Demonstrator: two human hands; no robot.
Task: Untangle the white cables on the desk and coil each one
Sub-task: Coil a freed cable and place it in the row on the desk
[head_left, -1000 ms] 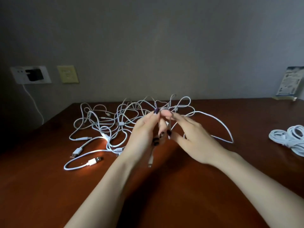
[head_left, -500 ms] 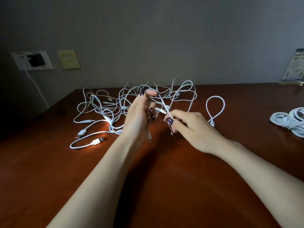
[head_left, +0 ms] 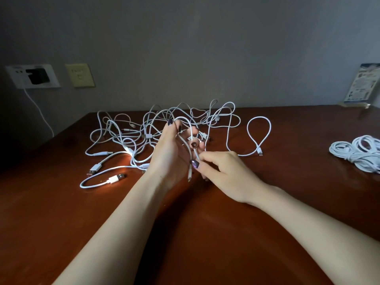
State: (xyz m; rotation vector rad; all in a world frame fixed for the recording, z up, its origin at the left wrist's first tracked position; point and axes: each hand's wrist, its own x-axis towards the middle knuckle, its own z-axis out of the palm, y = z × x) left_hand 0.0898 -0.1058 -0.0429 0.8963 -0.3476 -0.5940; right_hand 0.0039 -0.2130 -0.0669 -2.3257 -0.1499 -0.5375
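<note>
A tangle of white cables (head_left: 131, 138) sprawls over the back left of the brown desk (head_left: 205, 233). My left hand (head_left: 170, 153) is raised in front of it, palm to the right, with one white cable (head_left: 190, 130) looped over its fingers and the plug end hanging below. My right hand (head_left: 224, 173) pinches that same cable just under the left fingers. The cable's far part lies in a loop (head_left: 258, 130) on the desk to the right, ending in a small plug.
Coiled white cables (head_left: 357, 153) lie bundled at the right edge. A wall socket with a black charger (head_left: 37, 76) and a beige switch plate (head_left: 80, 75) are on the wall at left. A printed card (head_left: 363, 85) leans at the back right.
My left hand has turned and lifted, and the cable now wraps over its fingers. My right hand slid down the cable toward me. The loop on the right has moved slightly.
</note>
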